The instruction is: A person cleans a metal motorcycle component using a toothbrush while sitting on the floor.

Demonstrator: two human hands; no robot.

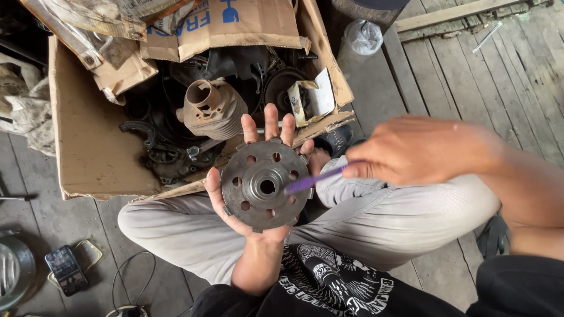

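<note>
Purple tool [314, 181]: blurry, far end hidden inside the right hand [411, 149]. Palm of the left hand [252, 176] covered by the round metal disc [265, 186]. Dark parts in the cardboard box [88, 147] at 11 o'clock: too shadowy to tell apart. Round grey thing [13, 270] at 8 o'clock: cut off by the edge.

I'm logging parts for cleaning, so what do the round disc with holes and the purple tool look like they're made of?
Disc in the left hand: likely cast or machined metal, dull grey, matte, grimy, with drilled holes. Purple tool in the right hand: probably plastic, uniformly coloured, smooth; motion blur leaves it uncertain.
</note>
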